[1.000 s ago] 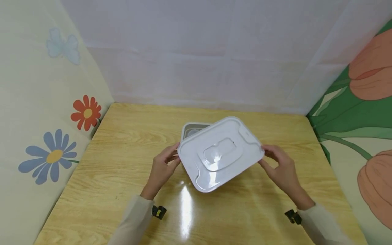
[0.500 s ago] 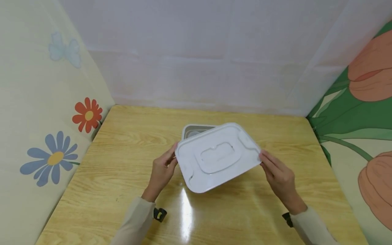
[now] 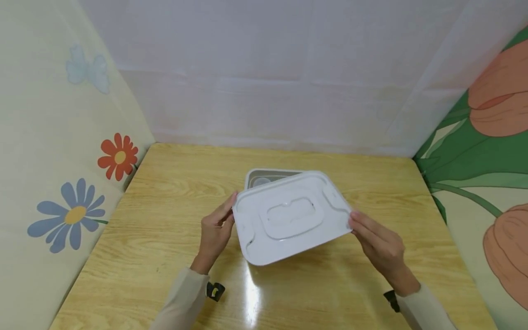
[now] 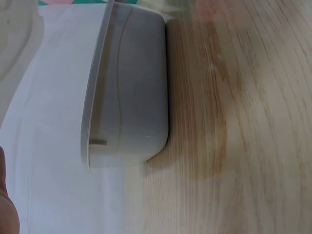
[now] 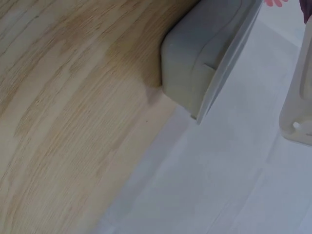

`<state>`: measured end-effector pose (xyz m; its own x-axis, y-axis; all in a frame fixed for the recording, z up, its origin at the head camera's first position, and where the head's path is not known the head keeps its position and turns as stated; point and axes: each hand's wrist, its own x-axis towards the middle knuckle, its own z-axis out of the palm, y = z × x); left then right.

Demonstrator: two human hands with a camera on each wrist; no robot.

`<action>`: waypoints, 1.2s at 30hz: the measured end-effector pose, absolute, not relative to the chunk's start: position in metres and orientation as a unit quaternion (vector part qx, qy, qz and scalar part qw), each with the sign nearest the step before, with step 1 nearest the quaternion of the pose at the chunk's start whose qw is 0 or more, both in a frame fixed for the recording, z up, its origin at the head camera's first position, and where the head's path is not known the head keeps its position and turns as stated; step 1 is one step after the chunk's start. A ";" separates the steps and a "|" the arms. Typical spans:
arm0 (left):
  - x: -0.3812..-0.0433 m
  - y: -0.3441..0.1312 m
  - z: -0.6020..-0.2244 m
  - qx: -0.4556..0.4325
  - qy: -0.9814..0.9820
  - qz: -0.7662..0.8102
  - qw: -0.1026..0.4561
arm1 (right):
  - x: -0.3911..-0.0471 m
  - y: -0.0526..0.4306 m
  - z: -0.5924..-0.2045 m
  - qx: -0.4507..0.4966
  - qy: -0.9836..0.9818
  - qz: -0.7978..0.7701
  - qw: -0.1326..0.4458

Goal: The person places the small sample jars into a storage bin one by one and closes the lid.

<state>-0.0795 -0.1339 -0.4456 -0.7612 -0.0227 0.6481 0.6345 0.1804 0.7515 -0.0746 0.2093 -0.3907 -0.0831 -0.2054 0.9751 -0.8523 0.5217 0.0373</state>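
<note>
Both hands hold a white rectangular plastic lid (image 3: 290,220) tilted above a light grey box (image 3: 257,174). My left hand (image 3: 214,233) pinches the lid's left edge, and my right hand (image 3: 381,243) grips its right edge, thumb underneath out of sight. Only the box's back left rim and part of its inside show behind the lid in the head view; a round pale shape inside is partly covered. In the left wrist view the box (image 4: 141,83) stands on the table, apart from the raised lid (image 4: 14,44). The right wrist view shows the box (image 5: 204,58) and a lid corner (image 5: 300,107).
The wood-grain table (image 3: 173,183) spreads around the box. A pale cloth wall (image 3: 268,91) rises behind it. Flower-printed panels stand at the left (image 3: 49,160) and right (image 3: 474,183).
The lid has come slightly down and towards me, its tilt less steep, so more of the box's back rim shows. My right hand has moved lower with its edge.
</note>
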 end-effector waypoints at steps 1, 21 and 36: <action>-0.079 -0.134 -0.446 -0.218 -0.710 -0.610 0.276 | -0.074 0.208 -0.389 0.395 -0.669 0.303 0.552; -0.076 -0.118 -0.450 -0.124 -0.645 -0.697 0.287 | -0.087 0.191 -0.356 0.387 -0.594 0.556 0.434; -0.075 -0.105 -0.445 0.021 -0.680 -0.686 0.258 | -0.140 0.202 -0.348 0.113 -0.792 0.572 0.181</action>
